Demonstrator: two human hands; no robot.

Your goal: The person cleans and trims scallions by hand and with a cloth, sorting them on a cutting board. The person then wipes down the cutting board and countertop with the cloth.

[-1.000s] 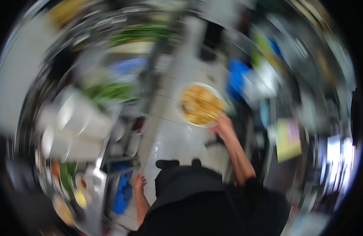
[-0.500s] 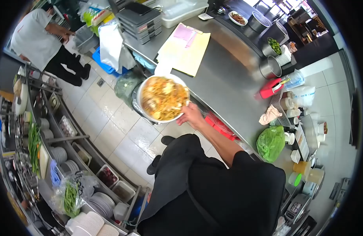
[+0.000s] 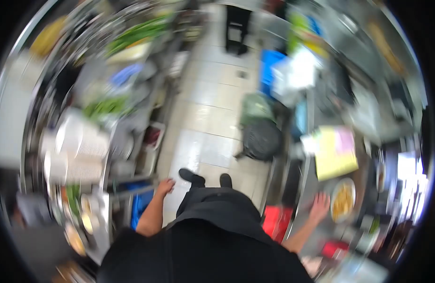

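Observation:
A white bowl of noodles now stands on the steel counter on the right, blurred by motion. Just left of its rim is my right hand, fingers spread and nothing in them; whether a fingertip touches the rim I cannot tell. Low on the left, beside the shelving, my left hand hangs over the aisle with loosely bent fingers and holds nothing that I can see. Yellow paper with a pink sheet lies on the counter beyond the bowl.
A tiled aisle runs ahead, with a black lidded bin along its right side. Stacked white dishes and green vegetables line the left. A person's dark trousers show at the far end.
The bowl of noodles has gone from my right hand onto the counter, and that hand has let go. My view has swung left, and my left hand has come into sight.

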